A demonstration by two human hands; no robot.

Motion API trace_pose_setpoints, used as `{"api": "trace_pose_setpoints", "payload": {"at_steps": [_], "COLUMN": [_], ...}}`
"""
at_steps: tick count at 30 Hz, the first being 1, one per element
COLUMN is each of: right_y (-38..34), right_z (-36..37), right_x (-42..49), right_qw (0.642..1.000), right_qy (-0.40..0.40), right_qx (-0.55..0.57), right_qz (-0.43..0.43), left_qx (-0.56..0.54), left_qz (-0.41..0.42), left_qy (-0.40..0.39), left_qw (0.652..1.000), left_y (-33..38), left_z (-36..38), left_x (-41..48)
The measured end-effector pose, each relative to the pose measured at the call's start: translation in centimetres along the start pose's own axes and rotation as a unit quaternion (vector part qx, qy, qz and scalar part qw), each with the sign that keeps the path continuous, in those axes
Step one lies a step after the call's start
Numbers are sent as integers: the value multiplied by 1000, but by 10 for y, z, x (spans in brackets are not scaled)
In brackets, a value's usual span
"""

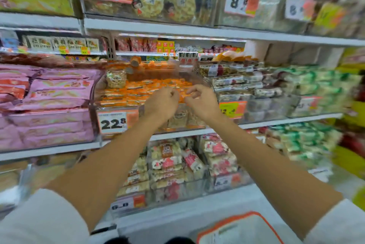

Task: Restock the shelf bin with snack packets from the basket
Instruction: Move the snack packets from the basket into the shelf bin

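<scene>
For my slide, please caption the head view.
Left hand and right hand over orange snack packets in a clear shelf bin.

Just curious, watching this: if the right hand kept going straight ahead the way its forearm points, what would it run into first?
Most likely the orange snack packets piled in the clear shelf bin, just beyond the right hand; depth is blurry, so how near they are is unclear.
</scene>
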State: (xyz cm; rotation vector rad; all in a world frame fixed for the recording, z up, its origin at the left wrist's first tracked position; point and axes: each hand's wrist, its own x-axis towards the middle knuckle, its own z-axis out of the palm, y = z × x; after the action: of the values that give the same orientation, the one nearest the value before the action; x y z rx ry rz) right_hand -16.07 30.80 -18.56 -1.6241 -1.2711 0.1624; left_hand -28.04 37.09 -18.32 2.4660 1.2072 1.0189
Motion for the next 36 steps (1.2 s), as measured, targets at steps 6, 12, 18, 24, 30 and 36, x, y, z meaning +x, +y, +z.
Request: {"api": "trace_pose_setpoints", "payload": {"at_steps": [6, 12, 18, 24, 30, 36], "right_y": [66, 152, 243, 334, 423, 479], "right_z": [-51, -83, -93, -73, -42, 9], "right_x": [-82, -173, -267, -361, -457, -558], "right_qw": [997, 981, 957, 913, 832, 716], "right_qy": [33, 47, 54, 40, -63, -269], "right_qx": [27, 50, 48, 35, -30, -69], "right_qz": [67, 181, 280, 404, 550, 641], "left_qx": [-29, -76, -114, -73, -56, -70], "left_qz": [39, 17, -35, -41, -106, -139], "left_qy": [-20, -199, -334, -448, -532, -581], "left_qw": [999, 977, 935, 890, 838, 799], "left_y": [54, 73, 83, 62, 16, -17], "left_z": [66, 168, 266, 352, 394, 404], "left_x": [-62, -136, -210, -288, -337, -356]}}
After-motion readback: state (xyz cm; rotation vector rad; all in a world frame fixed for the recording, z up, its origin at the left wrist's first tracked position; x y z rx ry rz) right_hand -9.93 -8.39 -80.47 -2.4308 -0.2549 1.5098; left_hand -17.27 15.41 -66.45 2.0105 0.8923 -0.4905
